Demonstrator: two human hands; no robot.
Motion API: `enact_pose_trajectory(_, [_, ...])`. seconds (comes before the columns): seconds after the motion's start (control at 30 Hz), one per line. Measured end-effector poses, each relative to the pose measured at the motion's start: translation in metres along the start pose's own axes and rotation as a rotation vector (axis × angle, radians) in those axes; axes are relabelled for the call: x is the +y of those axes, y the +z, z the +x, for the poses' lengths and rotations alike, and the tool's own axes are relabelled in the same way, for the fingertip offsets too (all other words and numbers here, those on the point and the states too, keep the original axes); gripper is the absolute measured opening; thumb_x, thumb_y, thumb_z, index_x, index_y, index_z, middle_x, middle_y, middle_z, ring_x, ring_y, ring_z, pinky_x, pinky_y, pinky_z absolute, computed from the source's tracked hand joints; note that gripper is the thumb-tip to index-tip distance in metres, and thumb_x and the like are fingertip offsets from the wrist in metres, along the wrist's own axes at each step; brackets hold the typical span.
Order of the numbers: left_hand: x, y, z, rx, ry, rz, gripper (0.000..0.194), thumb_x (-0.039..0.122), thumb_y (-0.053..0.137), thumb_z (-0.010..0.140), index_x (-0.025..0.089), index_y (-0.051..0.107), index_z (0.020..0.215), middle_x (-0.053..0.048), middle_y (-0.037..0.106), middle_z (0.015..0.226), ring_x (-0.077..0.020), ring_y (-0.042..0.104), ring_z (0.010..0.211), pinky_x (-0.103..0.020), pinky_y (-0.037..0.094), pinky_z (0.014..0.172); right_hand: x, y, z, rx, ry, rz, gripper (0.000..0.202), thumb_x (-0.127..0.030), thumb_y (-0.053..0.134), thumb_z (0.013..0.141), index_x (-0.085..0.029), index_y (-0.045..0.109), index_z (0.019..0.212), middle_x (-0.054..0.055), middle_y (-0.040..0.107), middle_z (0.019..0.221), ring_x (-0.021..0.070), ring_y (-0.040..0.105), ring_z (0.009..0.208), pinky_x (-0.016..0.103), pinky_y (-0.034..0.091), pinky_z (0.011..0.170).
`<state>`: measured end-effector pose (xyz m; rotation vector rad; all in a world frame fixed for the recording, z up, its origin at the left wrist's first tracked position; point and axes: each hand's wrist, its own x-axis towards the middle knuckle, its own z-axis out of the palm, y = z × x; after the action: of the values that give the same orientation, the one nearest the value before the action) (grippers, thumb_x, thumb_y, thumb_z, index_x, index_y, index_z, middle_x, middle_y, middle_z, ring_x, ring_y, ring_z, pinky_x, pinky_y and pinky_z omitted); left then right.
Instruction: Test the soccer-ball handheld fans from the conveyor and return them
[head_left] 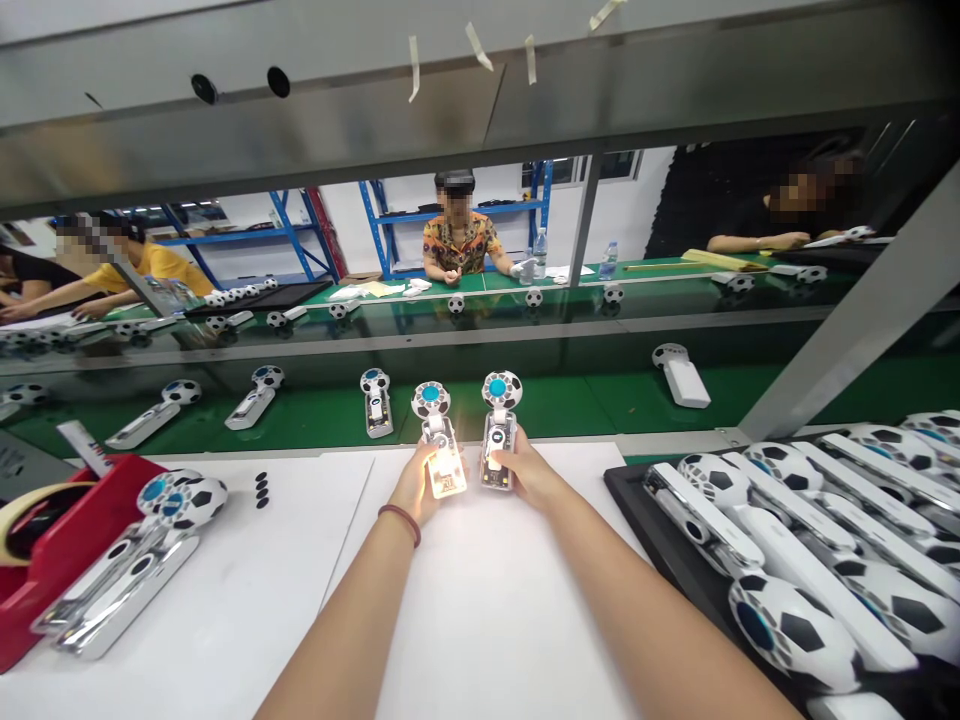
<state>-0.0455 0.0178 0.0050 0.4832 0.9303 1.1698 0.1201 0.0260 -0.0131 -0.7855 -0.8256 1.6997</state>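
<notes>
Devices (498, 440) in hands (412, 488), near worktop edge (585, 452)

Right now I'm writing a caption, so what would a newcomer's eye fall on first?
The glowing football-topped device in the left grip, near centre, stands out first. Beside it is a dimmer twin in the right grip. Then comes the black tray of similar devices at lower right.
</notes>
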Motion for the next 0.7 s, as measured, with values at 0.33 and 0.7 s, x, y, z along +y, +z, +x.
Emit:
enact_pose_trajectory(0.33, [-0.0013,-0.0019,-0.0002,-0.040,0.032,0.090,0.023,0.022,0.052,0.074,0.017,0.051,0.097,-0.009,0.064,0.080,-0.0236,0.064,0.064,-0.039,0.051,0.058,0.0010,-0.0007,0.0019,-0.010,-0.019,0.008,0.064,-0.017,0.069,0.054,-0.027,0.037,0.109,-0.003,0.057,0.084,0.0163,0.057,0.073,0.033,0.046,0.068])
enact_pose_trajectory(0.7, [-0.0028,-0.0035,0.0031,-0.111,0.059,0.069,0.026,0.019,0.056,0.073,0.022,0.046,0.097,-0.003,0.061,0.081,-0.0198,0.063,0.067,-0.034,0.051,0.061,-0.0042,0.0054,0.0001,0.009,-0.041,-0.013,0.062,-0.016,0.070,0.054,-0.027,0.039,0.106,-0.002,0.059,0.084,0.0172,0.059,0.073,0.032,0.048,0.063])
